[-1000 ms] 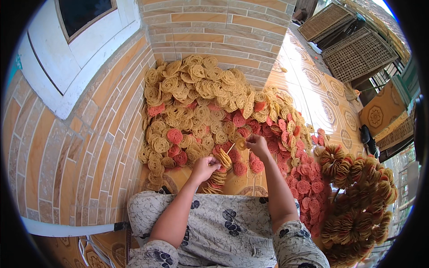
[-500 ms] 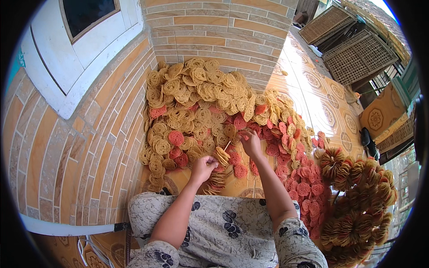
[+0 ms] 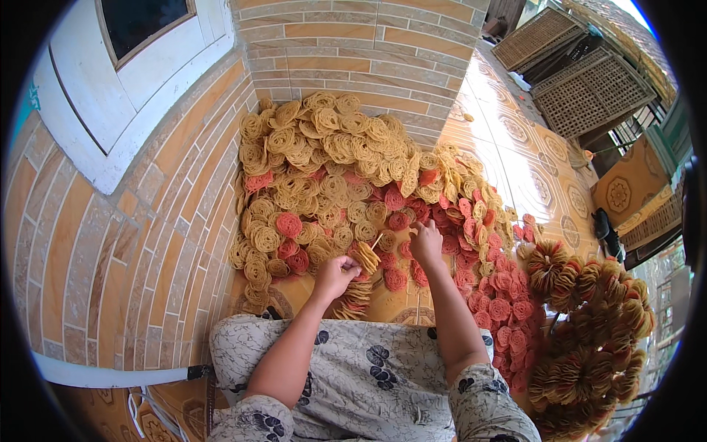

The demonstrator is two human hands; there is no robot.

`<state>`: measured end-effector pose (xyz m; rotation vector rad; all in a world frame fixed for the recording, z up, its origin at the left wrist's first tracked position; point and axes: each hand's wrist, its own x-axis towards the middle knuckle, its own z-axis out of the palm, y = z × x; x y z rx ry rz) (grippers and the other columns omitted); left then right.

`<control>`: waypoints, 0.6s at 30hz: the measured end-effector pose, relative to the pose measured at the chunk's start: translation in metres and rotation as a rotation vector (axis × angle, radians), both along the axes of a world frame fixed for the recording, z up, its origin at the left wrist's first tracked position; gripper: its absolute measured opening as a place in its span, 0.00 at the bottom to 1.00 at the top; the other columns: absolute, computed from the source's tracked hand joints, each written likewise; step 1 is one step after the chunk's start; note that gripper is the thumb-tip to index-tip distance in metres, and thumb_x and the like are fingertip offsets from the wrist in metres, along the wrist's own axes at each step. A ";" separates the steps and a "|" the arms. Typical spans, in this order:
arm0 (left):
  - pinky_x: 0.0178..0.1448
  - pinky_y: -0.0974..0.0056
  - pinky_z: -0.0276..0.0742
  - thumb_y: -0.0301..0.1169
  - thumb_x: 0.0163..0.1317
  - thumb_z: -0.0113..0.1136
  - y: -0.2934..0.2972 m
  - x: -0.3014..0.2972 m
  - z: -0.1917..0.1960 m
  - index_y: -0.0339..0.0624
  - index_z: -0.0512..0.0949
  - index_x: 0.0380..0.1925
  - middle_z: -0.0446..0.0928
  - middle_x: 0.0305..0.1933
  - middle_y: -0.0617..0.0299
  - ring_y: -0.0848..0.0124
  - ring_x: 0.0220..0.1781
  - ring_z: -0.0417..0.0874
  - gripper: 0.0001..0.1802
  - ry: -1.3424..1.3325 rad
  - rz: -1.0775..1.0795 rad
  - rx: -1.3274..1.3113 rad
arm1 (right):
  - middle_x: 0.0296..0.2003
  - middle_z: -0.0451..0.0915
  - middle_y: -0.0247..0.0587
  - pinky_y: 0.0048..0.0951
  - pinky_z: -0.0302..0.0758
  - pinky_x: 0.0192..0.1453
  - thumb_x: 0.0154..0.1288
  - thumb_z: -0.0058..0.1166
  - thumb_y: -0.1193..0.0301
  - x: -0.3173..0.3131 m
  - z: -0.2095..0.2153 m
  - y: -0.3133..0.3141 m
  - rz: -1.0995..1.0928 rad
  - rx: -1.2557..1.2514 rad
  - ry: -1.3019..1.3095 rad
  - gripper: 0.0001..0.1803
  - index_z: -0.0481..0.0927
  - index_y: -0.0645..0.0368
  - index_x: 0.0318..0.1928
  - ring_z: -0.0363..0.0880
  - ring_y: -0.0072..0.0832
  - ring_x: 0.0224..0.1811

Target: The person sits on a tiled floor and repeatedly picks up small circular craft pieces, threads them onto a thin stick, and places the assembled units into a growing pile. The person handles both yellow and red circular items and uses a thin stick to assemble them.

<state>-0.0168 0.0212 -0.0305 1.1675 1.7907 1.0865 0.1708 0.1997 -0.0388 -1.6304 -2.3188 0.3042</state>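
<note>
My left hand (image 3: 337, 277) is closed on a short stack of yellow lacy coiled crackers (image 3: 366, 258). A thin pale stick (image 3: 378, 240) pokes out of the top of this stack. Below that hand hangs or rests a longer row of packed crackers (image 3: 354, 298), mixed yellow and reddish. To the right, my right hand (image 3: 427, 241) hovers over the pile, its fingers apart and nearest to several red coiled crackers (image 3: 442, 219); nothing shows in it. Some of its fingertips are hard to make out.
A big heap of yellow crackers (image 3: 324, 147) leans into the corner of the brick-patterned wall (image 3: 346, 44). Pink crackers (image 3: 508, 309) spread along the right, beside bundled strings of crackers (image 3: 589, 346). Woven racks (image 3: 593, 92) stand at the far right. A white door (image 3: 110, 96) is at upper left.
My right hand has moved right and slightly nearer, away from the stick's tip; the reddish piece at its fingertips is no longer seen there. The left hand keeps its hold, nearly still.
</note>
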 end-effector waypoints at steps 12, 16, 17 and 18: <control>0.37 0.68 0.74 0.30 0.57 0.65 -0.002 0.000 0.004 0.34 0.82 0.33 0.83 0.29 0.61 0.77 0.29 0.79 0.09 0.051 -0.007 -0.016 | 0.27 0.81 0.34 0.23 0.72 0.36 0.60 0.64 0.69 -0.018 0.013 -0.003 0.137 -0.718 0.746 0.11 0.78 0.65 0.33 0.75 0.17 0.31; 0.36 0.69 0.74 0.30 0.57 0.65 -0.001 -0.001 0.003 0.35 0.82 0.33 0.83 0.29 0.61 0.78 0.28 0.79 0.09 0.052 0.000 -0.014 | 0.29 0.81 0.34 0.21 0.72 0.36 0.63 0.61 0.69 -0.022 0.042 -0.012 0.197 -0.704 0.818 0.11 0.76 0.65 0.36 0.75 0.16 0.31; 0.36 0.69 0.74 0.30 0.57 0.65 -0.001 -0.001 0.003 0.35 0.82 0.33 0.83 0.29 0.61 0.78 0.28 0.79 0.09 0.040 0.006 -0.028 | 0.29 0.81 0.34 0.21 0.72 0.35 0.63 0.61 0.69 -0.023 0.049 -0.015 0.228 -0.660 0.796 0.11 0.76 0.65 0.36 0.75 0.16 0.31; 0.36 0.69 0.73 0.30 0.57 0.65 -0.001 -0.001 0.004 0.35 0.82 0.33 0.83 0.29 0.61 0.78 0.28 0.79 0.09 0.033 0.010 -0.003 | 0.29 0.81 0.35 0.21 0.72 0.35 0.63 0.61 0.69 -0.023 0.054 -0.016 0.244 -0.647 0.775 0.11 0.76 0.65 0.36 0.75 0.16 0.31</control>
